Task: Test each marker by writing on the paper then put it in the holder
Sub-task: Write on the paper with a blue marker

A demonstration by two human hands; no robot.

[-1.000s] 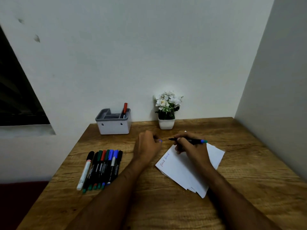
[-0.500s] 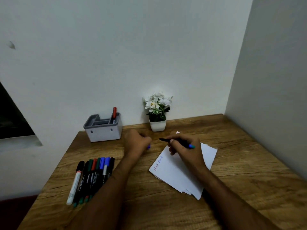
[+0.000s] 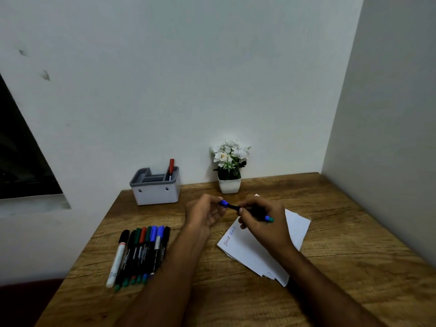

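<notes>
My right hand (image 3: 264,220) grips a black marker with a blue end (image 3: 267,218) above the white paper (image 3: 250,251), which bears red and blue writing near its left edge. My left hand (image 3: 204,212) pinches the blue cap (image 3: 223,203) at the marker's tip. A grey-and-white holder (image 3: 155,191) stands at the back left of the wooden table with one red marker (image 3: 170,169) upright in it. Several markers (image 3: 141,252) lie side by side on the left, a white one (image 3: 118,257) outermost.
A small white pot of white flowers (image 3: 230,169) stands against the back wall, right of the holder. A wall closes off the table's right side. The table's left edge runs just past the row of markers.
Both hands have lifted off the paper and come together. The cap in my left hand now meets the marker's tip, where before they were apart.
</notes>
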